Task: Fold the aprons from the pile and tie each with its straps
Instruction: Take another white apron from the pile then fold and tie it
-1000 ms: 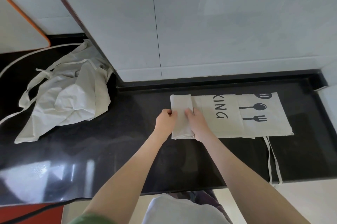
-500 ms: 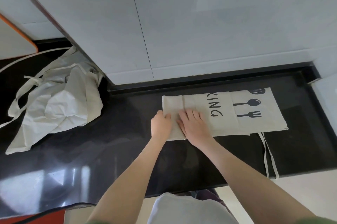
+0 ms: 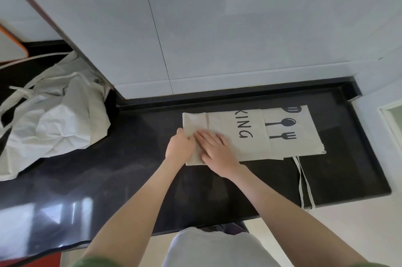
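On the glossy black bench (image 3: pixel 130 179), under white wall tiles (image 3: pixel 217 27), my left hand (image 3: pixel 180 147) grips the folded apron (image 3: pixel 250 136) by its left end. My right hand (image 3: pixel 215 147) presses it, fingers flat. The apron pile (image 3: pixel 54 127) lies far left.

Worn on the head, above the near edge of the black desk (image 3: pixel 134 179). Looks forward and steeply down, toward the white wall (image 3: pixel 217 27) behind it. Sits close: forearms entering from the bottom edge, left hand (image 3: pixel 179 147) and right hand (image 3: pixel 217 150) mid-frame on the folded apron (image 3: pixel 256 147). Takes in the crumpled pile (image 3: pixel 54 123) far left. Wide-angle, bending lines near the edges.
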The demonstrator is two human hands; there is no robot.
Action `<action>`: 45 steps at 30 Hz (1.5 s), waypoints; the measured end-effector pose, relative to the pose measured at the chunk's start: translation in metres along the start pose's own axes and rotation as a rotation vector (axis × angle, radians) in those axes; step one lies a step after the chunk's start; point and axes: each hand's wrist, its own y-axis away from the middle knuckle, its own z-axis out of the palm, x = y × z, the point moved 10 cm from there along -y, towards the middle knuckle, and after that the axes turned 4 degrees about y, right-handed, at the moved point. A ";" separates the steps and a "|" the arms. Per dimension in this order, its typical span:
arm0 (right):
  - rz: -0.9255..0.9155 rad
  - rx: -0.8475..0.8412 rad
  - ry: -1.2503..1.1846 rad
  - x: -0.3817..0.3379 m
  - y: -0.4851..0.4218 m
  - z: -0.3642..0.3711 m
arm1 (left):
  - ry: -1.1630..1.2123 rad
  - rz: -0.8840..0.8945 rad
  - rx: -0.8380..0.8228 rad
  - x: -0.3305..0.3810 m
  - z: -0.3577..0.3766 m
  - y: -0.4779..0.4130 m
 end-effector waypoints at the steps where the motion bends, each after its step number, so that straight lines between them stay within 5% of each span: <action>1: 0.092 0.031 -0.168 0.006 -0.003 -0.007 | -0.012 0.027 -0.008 0.003 0.000 0.002; 4: 0.425 0.136 -0.513 0.027 -0.002 -0.022 | 0.194 0.142 -0.081 0.017 0.004 0.010; 7: 0.556 0.243 -0.782 0.028 0.001 -0.022 | 0.491 0.236 -0.194 0.034 0.012 0.020; 13: 0.668 0.205 -1.087 0.043 0.011 -0.012 | 0.370 0.309 -0.295 0.046 0.029 0.033; 16: 0.720 0.243 -0.986 0.061 0.022 -0.015 | 0.195 0.367 -0.135 0.050 0.026 0.034; 20: 0.666 0.063 -0.344 0.074 0.022 -0.024 | -0.278 0.626 0.034 0.071 0.024 0.038; 25: 0.595 -0.007 -0.061 0.081 0.022 -0.025 | -0.706 0.884 -0.057 0.080 0.049 0.032; 30: 0.397 0.200 0.298 0.068 0.033 -0.026 | -0.928 0.782 -0.178 0.065 0.073 0.012; 35: 0.337 0.126 0.292 0.071 0.047 -0.004 | -0.906 0.726 -0.217 0.064 0.076 0.007; 40: 0.369 0.068 0.213 0.076 0.046 0.000 | -0.050 0.257 0.196 0.049 0.036 0.012; 42: 0.357 0.077 0.192 0.075 0.045 -0.002 | 0.191 0.037 0.164 0.032 0.036 0.011; 45: 0.370 0.056 0.136 0.076 0.044 -0.002 | 0.161 -0.084 -0.080 0.033 0.049 0.008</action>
